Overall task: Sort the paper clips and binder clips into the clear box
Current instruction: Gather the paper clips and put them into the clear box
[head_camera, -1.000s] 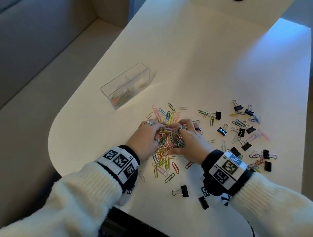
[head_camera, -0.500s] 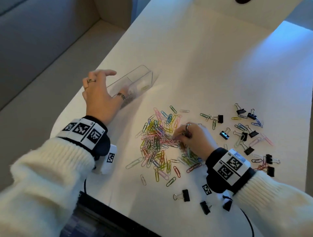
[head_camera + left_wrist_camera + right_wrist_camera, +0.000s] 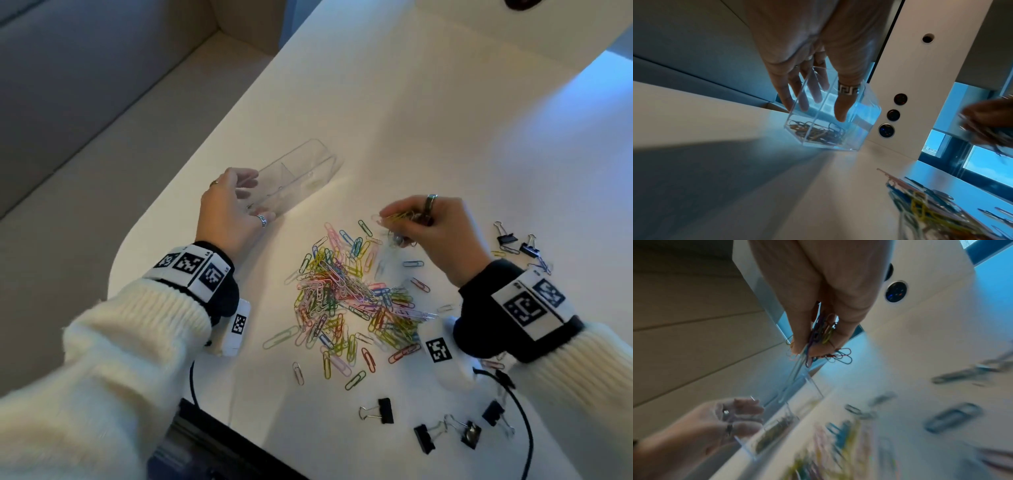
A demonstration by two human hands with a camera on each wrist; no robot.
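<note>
Two hands — left (image 3: pixel 233 209) gripping clear box (image 3: pixel 298 174), right (image 3: pixel 442 229) pinching paper clips (image 3: pixel 399 217).

Office; white desk (image 3: pixel 394 113) with cable ports (image 3: pixel 886 130); clips.

Left hand (image 3: pixel 807 53) grips clear box (image 3: pixel 857 129), thumb on near wall, fingers (image 3: pixel 813 91) on far side; paper clips (image 3: pixel 818 133) inside, below fingertips.
</note>
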